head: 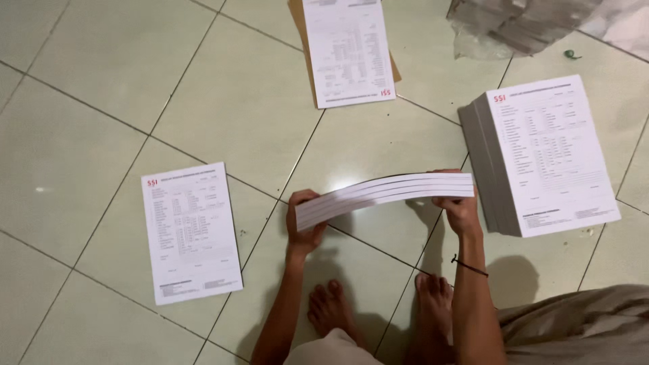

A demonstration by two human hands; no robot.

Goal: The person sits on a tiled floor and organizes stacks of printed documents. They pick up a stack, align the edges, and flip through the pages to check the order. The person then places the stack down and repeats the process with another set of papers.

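Observation:
I hold a thick bundle of white printed sheets (385, 192) edge-on above the tiled floor, slightly bowed. My left hand (303, 226) grips its left end and my right hand (461, 209) grips its right end; a thin dark band sits on the right wrist. Just right of the bundle stands a tall stack of printed forms (547, 155) on the floor. A single form or thin pile (190, 232) lies flat to the left. My bare feet (378, 307) are below the bundle.
Another printed pile (348, 51) rests on a brown cardboard sheet at the top centre. Crumpled clear plastic wrap with more packed paper (520, 23) lies at the top right. Pale green floor tiles (88, 88) cover everything. Beige cloth (581, 324) drapes at the bottom right.

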